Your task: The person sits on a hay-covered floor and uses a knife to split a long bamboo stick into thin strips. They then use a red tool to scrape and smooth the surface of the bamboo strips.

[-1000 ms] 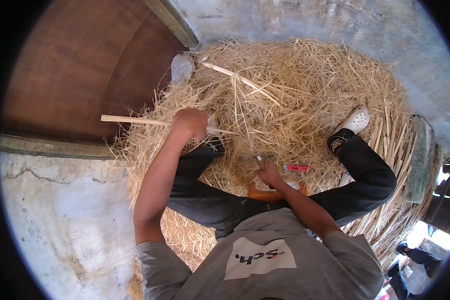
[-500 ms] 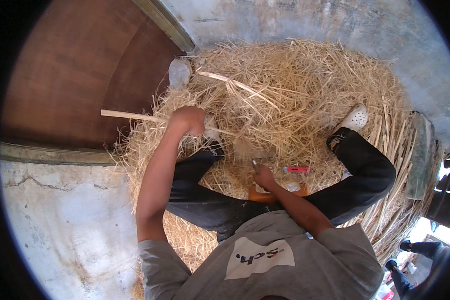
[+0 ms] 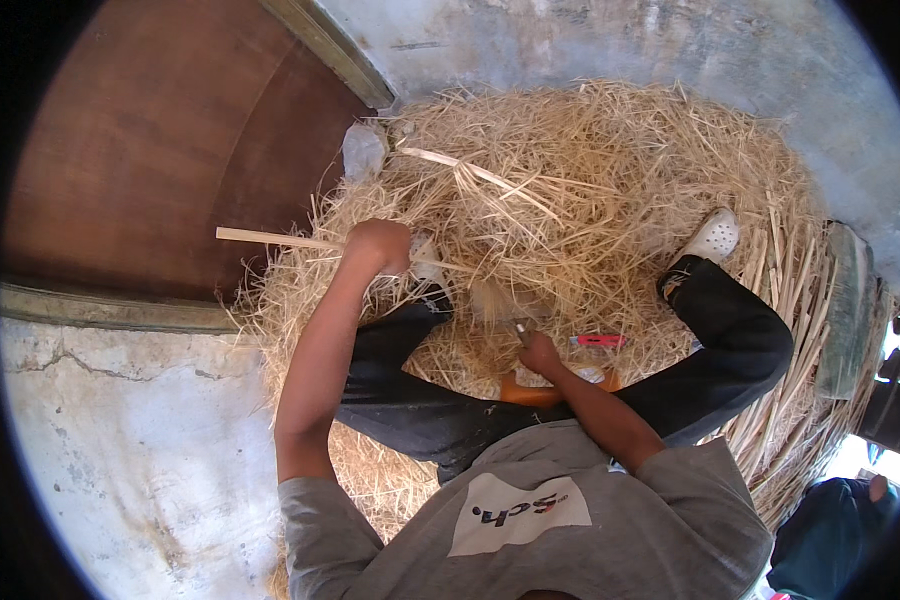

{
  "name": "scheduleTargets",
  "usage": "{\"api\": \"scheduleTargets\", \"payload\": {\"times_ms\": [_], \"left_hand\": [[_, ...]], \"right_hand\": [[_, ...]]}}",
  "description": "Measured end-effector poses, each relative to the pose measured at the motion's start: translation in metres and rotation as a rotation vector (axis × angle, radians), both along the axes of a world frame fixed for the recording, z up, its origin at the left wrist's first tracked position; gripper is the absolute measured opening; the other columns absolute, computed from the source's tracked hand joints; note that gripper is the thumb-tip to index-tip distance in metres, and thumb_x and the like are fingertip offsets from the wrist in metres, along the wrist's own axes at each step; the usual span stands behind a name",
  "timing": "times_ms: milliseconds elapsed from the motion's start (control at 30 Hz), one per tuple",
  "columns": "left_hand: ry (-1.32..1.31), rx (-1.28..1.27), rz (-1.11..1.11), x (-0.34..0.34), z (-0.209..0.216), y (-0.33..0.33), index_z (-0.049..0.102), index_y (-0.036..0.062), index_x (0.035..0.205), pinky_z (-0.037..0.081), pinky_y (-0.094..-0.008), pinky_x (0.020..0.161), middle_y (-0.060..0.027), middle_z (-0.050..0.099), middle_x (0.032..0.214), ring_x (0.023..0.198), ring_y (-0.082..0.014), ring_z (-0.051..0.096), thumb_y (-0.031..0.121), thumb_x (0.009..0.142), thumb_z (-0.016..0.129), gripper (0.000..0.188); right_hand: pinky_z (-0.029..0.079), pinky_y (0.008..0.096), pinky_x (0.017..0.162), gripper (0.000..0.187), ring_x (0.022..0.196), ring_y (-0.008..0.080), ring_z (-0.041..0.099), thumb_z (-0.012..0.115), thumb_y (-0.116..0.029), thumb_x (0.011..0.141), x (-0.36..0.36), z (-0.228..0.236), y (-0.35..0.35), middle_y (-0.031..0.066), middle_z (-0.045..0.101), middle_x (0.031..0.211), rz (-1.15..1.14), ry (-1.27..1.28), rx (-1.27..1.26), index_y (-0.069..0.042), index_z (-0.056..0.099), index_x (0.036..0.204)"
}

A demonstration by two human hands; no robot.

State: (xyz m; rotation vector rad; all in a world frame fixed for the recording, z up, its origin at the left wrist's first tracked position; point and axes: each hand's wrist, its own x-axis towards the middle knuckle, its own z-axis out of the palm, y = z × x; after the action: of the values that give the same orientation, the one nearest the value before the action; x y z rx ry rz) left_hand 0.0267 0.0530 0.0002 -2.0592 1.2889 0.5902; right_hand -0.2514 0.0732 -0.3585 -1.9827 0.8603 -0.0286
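My left hand (image 3: 378, 246) is closed around a long pale bamboo strip (image 3: 270, 238). One end of it sticks out to the left, and the thin other end runs right, over the straw, toward my right hand. My right hand (image 3: 540, 353) grips the handle of a knife (image 3: 521, 328) between my bent legs. Its broad greyish blade seems to lie just beyond the fist, blurred against the straw. Close to my right hand lies a red, narrow tool (image 3: 600, 341), perhaps a box cutter. An orange object (image 3: 530, 392) sits under my right wrist, partly covered by it.
A large heap of straw-like shavings (image 3: 610, 190) spreads around my feet. Split strips (image 3: 780, 290) and a greyish-green post-like piece (image 3: 843, 310) stand at the right. A brown door (image 3: 170, 150) and a stone (image 3: 364, 152) are at left. A person in dark clothes (image 3: 835, 540) is at lower right.
The bamboo strip and my left hand have shifted slightly right. My right hand with the knife has moved a little to the right. The person at lower right shows differently, with a larger dark shape.
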Motion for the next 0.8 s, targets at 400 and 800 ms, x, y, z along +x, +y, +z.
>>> {"api": "scheduleTargets", "payload": {"times_ms": [400, 800], "left_hand": [[0.007, -0.028, -0.021, -0.028, 0.003, -0.007, 0.072, 0.0007, 0.089, 0.055, -0.0428, 0.075, -0.0193, 0.070, 0.094, 0.088, -0.0337, 0.068, 0.008, 0.068, 0.063, 0.024], [-0.032, -0.031, -0.083, -0.034, 0.000, -0.020, 0.071, 0.0024, 0.092, 0.055, -0.0412, 0.076, -0.0176, 0.070, 0.094, 0.091, -0.0324, 0.068, 0.010, 0.072, 0.063, 0.023]], "right_hand": [[0.050, 0.0482, 0.076, 0.043, 0.087, 0.0412, 0.062, 0.059, -0.022, 0.078, 0.005, 0.046, 0.010, 0.0257, 0.063, 0.090, -0.024, -0.002, 0.104, 0.000, 0.056, 0.115], [0.049, 0.0430, 0.064, 0.023, 0.071, 0.0331, 0.063, 0.063, -0.012, 0.073, 0.012, 0.077, -0.002, 0.0191, 0.061, 0.075, -0.117, -0.157, 0.206, 0.003, 0.055, 0.089]]}}
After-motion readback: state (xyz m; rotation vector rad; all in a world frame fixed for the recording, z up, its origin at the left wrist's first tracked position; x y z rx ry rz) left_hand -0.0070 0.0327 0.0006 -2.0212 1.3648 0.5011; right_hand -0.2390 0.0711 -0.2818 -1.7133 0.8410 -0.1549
